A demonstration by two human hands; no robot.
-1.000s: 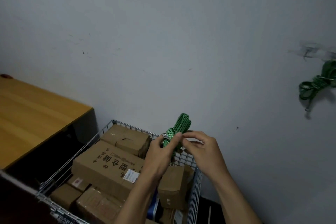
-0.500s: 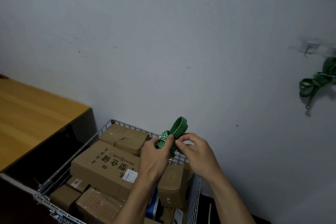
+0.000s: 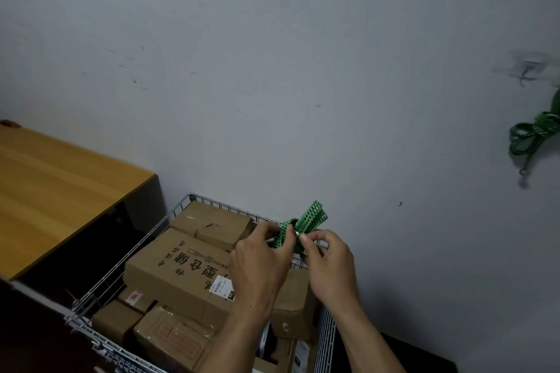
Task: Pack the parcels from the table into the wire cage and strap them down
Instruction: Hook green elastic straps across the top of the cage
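A folded green strap (image 3: 312, 216) is held over the far right corner of the wire cage (image 3: 121, 266). My left hand (image 3: 257, 263) grips its left side with curled fingers. My right hand (image 3: 327, 257) pinches it at a small metal piece in the middle. The cage holds several brown cardboard parcels; the largest one (image 3: 178, 278) lies on top with printed characters and a white label. Another parcel (image 3: 212, 222) lies at the cage's back. My forearms hide the cage's right part.
A wooden table (image 3: 54, 191) stands to the left of the cage, its top bare in view. A second green strap (image 3: 533, 136) hangs from a wall hook at the far right. The grey wall rises directly behind the cage.
Both hands have shifted a little lower and to the right with the strap. The strap's folded loop now points up to the right, and the right thumb and finger have closed on its middle.
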